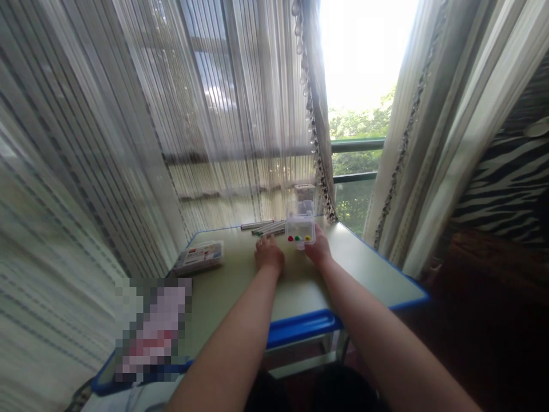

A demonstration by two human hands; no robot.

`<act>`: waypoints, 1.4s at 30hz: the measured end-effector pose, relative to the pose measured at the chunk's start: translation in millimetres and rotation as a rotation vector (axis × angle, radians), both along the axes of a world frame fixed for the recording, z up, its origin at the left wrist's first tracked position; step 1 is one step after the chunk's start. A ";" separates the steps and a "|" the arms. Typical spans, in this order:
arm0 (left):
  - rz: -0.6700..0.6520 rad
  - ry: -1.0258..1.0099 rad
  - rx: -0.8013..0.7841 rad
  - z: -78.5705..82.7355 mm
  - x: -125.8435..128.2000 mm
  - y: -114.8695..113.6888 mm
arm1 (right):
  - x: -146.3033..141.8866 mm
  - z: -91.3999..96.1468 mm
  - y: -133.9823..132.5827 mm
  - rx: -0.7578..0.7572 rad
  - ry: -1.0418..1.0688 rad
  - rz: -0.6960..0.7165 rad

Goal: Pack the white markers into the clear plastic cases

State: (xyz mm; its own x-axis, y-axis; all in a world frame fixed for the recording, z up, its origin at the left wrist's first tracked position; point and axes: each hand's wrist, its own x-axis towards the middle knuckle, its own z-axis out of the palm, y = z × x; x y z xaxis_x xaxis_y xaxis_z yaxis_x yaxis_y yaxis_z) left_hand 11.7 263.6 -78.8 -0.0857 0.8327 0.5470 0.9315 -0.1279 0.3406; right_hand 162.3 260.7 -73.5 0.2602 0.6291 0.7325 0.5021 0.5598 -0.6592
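Note:
Near the far edge of the table, my right hand (318,249) grips a small clear plastic case (301,224) by its right side. The case is tilted up, and red, green and yellow round ends show along its lower edge. To its left, my left hand (269,254) rests low over the table, fingers bent and slightly apart, at the near side of several loose markers (274,226). Its fingertips are small and partly hidden, so contact with a marker is unclear.
A flat clear box with a printed label (199,256) lies on the table's left. A blurred-out pinkish item (158,326) sits at the near left. The table (364,280) has a blue rim. Sheer curtains (240,114) hang behind it, beside a bright window.

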 end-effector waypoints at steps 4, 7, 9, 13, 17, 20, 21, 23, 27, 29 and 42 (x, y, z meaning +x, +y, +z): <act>-0.018 0.109 -0.233 5.1 4.0 -5.5 | 0.7 0.8 -0.2 -0.003 -0.007 -0.018; 0.009 0.131 -0.301 9.5 5.2 -9.9 | 1.7 1.3 0.0 -0.002 -0.004 -0.046; 0.008 0.164 -0.318 11.3 5.8 -12.2 | 2.2 1.3 0.3 -0.009 0.003 -0.058; -0.010 0.217 -0.315 12.7 6.9 -15.3 | 2.4 1.0 0.5 -0.009 -0.009 -0.061; -0.018 0.219 -0.314 13.9 7.1 -18.0 | 3.1 0.2 0.0 0.028 -0.050 -0.071; -0.018 0.225 -0.337 14.5 6.4 -19.0 | 3.3 -0.7 0.0 0.016 -0.041 -0.086; -0.016 0.224 -0.341 14.4 6.3 -18.9 | 3.0 -1.0 0.1 0.010 -0.036 -0.089; -0.010 0.215 -0.342 13.4 6.2 -18.2 | 1.8 -1.4 0.0 0.004 -0.031 -0.081; -0.001 0.184 -0.348 10.0 7.2 -16.1 | -0.5 -1.6 -1.9 -0.004 -0.048 -0.051; -0.004 0.180 -0.350 8.6 7.5 -15.8 | -0.8 -1.7 -3.2 -0.004 -0.066 -0.044; -0.002 0.181 -0.350 5.6 9.4 -16.1 | -2.5 -6.2 -0.2 0.053 -0.137 0.031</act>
